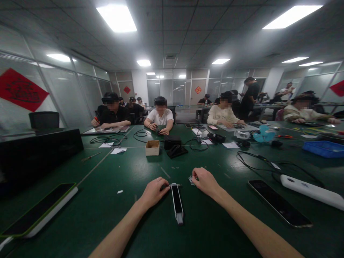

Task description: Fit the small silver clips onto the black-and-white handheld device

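Left hand [156,190] curls at ten o'clock of the slim white device [176,200], probably steadying its far end; right hand [204,179] bends onto a small silvery piece [191,181] at one o'clock. Whether either pinches, I cannot tell. The device points twelve-to-six between them, presumably for easy reach.

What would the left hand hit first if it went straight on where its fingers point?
Probably the far end of the device, just beside the left hand; whether they touch is unclear.
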{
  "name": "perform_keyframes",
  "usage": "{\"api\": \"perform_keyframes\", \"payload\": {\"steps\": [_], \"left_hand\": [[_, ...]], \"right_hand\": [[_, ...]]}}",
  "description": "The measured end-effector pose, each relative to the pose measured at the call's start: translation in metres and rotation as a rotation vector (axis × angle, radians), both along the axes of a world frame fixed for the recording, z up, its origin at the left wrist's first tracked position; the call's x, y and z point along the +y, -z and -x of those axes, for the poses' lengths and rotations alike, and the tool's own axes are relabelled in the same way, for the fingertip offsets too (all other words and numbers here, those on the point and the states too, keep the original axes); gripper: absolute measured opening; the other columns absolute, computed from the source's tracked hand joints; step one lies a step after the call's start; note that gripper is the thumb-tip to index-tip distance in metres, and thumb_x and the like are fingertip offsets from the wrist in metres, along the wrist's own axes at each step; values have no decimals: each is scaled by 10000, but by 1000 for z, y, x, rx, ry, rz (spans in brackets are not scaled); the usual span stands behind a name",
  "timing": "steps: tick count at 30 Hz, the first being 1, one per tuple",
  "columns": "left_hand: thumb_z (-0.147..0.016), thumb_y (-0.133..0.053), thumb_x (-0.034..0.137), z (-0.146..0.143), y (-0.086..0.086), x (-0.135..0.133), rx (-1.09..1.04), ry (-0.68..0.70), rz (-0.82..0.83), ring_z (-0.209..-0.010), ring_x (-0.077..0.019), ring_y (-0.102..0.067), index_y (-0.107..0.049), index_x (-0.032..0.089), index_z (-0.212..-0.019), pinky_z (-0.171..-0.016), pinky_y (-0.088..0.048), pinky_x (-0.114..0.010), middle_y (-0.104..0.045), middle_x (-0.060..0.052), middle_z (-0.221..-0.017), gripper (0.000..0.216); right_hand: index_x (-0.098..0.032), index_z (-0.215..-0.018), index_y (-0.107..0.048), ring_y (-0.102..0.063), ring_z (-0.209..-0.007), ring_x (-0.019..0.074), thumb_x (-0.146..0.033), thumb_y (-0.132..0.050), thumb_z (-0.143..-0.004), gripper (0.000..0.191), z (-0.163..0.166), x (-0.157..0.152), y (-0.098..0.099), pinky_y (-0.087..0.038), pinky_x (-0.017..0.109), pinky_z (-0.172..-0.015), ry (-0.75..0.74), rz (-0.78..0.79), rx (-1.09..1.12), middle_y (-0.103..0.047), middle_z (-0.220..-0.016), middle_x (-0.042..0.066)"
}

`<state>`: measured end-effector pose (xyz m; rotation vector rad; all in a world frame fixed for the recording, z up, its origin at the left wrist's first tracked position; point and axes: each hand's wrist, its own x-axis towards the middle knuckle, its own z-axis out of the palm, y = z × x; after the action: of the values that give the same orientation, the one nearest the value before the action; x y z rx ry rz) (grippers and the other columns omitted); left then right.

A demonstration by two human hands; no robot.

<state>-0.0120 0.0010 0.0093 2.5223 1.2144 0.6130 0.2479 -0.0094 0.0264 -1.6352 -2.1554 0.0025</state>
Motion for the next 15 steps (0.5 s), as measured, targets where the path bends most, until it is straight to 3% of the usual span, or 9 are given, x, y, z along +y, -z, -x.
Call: {"api": "perform_keyframes", "payload": {"steps": [8, 15], "left_hand": [[-823, -587, 264, -5, -3, -8, -64, -9, -158, -907, -195, -564, -569, 207, -1045, -786, -460, -319, -596, -49, -1029, 230], [-873, -545, 212, -16, 2, -15, -112, 201, -334, -831, -153, -575, -581, 195, -960, -732, -439, -278, -629, -30, -916, 95]], "right_hand": [[-175, -844, -591, -572, -773, 167, -121, -522, -837, 88, 42, -18, 19, -473, 295, -706, -381, -174, 211, -627, -822, 47], [-177, -868, -596, -580, -702, 136, -177, -557, -831, 54, 48, -23, 29, -491, 256, -636, -434, -99, 489, -618, -808, 26]]}}
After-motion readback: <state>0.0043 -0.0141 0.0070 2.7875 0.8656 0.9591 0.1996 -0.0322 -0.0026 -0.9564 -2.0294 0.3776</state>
